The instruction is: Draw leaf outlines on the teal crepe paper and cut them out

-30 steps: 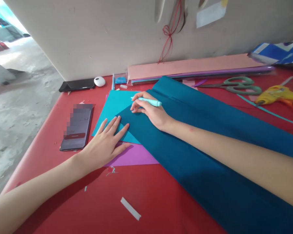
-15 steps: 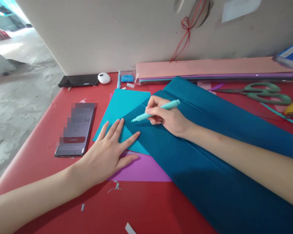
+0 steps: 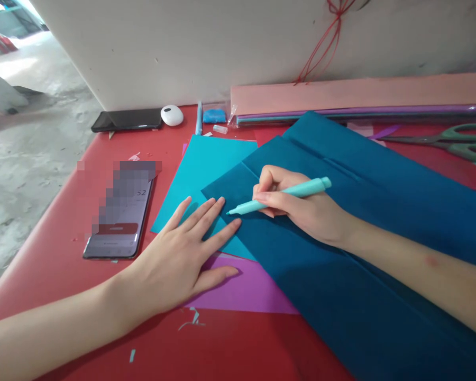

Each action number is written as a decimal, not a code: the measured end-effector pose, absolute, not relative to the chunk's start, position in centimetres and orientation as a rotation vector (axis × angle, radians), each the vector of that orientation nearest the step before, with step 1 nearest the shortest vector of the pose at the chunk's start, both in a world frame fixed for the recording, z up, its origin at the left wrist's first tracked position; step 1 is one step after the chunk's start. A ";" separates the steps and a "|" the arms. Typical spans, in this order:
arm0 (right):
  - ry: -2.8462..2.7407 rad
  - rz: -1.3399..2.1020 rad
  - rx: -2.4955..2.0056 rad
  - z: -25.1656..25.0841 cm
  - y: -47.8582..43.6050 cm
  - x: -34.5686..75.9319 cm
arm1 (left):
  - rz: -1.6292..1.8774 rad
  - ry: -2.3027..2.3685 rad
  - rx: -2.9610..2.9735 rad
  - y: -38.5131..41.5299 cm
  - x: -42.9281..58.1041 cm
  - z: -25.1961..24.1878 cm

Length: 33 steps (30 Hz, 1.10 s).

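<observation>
My left hand (image 3: 186, 243) lies flat with fingers spread, across a turquoise sheet (image 3: 210, 164) and a purple sheet (image 3: 254, 288), its fingertips at the edge of a dark blue sheet (image 3: 325, 286). In my right hand (image 3: 297, 206) is a mint green marker (image 3: 301, 189), gripped between thumb and fingers. The marker's tip points left and is at or just above the dark blue sheet's left part, close to my left fingertips. That dark blue sheet is creased and overlaps the turquoise one.
A lit phone (image 3: 121, 211) lies on the red table (image 3: 143, 317), left. Behind are a black phone (image 3: 127, 120), a white case (image 3: 172, 115), a blue item (image 3: 214, 116) and wrapped paper (image 3: 360, 95). Green-handled scissors (image 3: 464, 142) lie right; paper scraps lie in front.
The view has shifted, so the scissors sit nearer the right edge. My right hand and the marker appear further right and lower. My left hand is still spread on the sheets.
</observation>
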State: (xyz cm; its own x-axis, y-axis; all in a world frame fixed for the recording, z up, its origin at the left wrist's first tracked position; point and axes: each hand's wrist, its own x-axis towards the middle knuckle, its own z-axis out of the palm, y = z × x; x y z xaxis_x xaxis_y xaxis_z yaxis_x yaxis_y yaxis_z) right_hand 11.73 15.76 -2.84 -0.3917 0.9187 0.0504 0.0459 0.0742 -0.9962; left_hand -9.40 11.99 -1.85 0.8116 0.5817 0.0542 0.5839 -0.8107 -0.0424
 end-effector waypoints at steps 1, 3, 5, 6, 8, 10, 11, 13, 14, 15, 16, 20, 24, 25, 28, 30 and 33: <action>-1.605 1.409 -0.983 -2.9 15.7 11.8 | -0.059 -0.937 -2.950 12.0 -9.4 -1.8; -1.666 1.393 -0.970 -2.9 15.7 12.0 | -0.054 -0.933 -2.969 12.0 -9.3 -1.8; -1.709 1.382 -0.964 -3.0 15.6 12.0 | -0.055 -0.940 -2.975 12.0 -9.3 -1.8; -1.721 1.378 -0.961 -3.0 15.6 12.1 | -0.056 -0.944 -2.976 12.0 -9.3 -1.8; -1.732 1.368 -0.955 -3.0 15.6 12.1 | -0.057 -0.953 -2.976 12.0 -9.3 -1.9; -1.740 1.362 -0.953 -3.0 15.6 12.1 | -0.060 -0.956 -2.975 12.0 -9.3 -1.9; -1.742 1.360 -0.952 -3.0 15.7 12.1 | -0.063 -0.956 -2.973 12.0 -9.3 -2.0; -1.747 1.363 -0.947 -3.0 15.7 12.2 | -0.071 -0.955 -2.973 12.0 -9.3 -2.0; -1.749 1.361 -0.950 -3.0 15.7 12.2 | -0.075 -0.954 -2.975 12.0 -9.3 -2.0; -1.745 1.355 -0.959 -3.0 15.7 12.2 | -0.077 -0.952 -2.979 12.0 -9.3 -2.0; -1.734 1.345 -0.976 -3.1 15.7 12.1 | -0.080 -0.950 -2.984 12.0 -9.3 -1.9; -1.642 1.334 -1.023 -3.2 15.7 12.1 | -0.090 -0.944 -3.000 12.1 -9.3 -1.8; -1.659 1.384 -0.953 -3.1 15.7 12.1 | -0.087 -0.929 -2.985 12.0 -9.3 -1.9; -1.676 1.381 -0.952 -3.1 15.7 12.1 | -0.083 -0.928 -2.983 12.0 -9.3 -1.9; -1.697 1.321 -0.997 -3.0 15.7 12.1 | -0.075 -0.937 -2.986 12.0 -9.3 -1.9; -1.669 1.246 -1.052 -3.1 15.6 12.0 | -0.074 -0.944 -2.985 12.0 -9.3 -1.9; -1.566 1.169 -1.127 -3.2 15.6 12.0 | -0.080 -0.944 -2.990 12.1 -9.3 -1.9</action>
